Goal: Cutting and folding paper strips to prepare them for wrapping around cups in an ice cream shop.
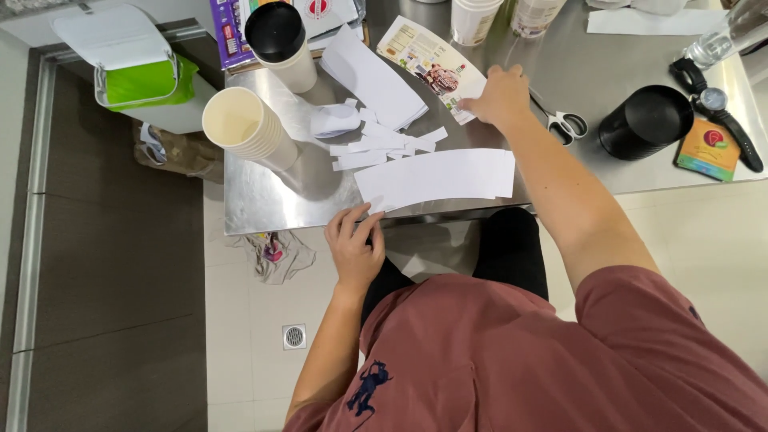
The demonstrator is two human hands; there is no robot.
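A curved white paper strip (436, 178) lies flat near the front edge of the steel worktop (264, 196), its near left corner just under the fingertips of the left hand (354, 248); those fingers (358, 220) are spread and loose, pressing the corner down rather than gripping it. Farther out, the right hand (500, 98) rests palm-down with its fingers (472, 104) extended and unclenched on the near end of a printed paper cut-out (428, 64), which is colourful with a picture on it; nothing is clasped in that hand. Between the two hands, beyond the left fingers and to the left of the right fingers, lies a scatter of small white paper scraps (384, 148) and a crumpled white piece (334, 120), with a stack of plain white sheets (372, 76) just behind them. Just to the right of the right hand, a pair of scissors (564, 124) with pale handles lies on the worktop, and beyond it a black cup (646, 122) lying on its side, a small colourful card (708, 148) and a black wristwatch (714, 104). Out to the left of the left fingers stands a stack of cream paper cups (244, 128), and behind it a white cup capped with a black lid (282, 44). Off the worktop, to the far left, is a bin with a green liner (144, 80).
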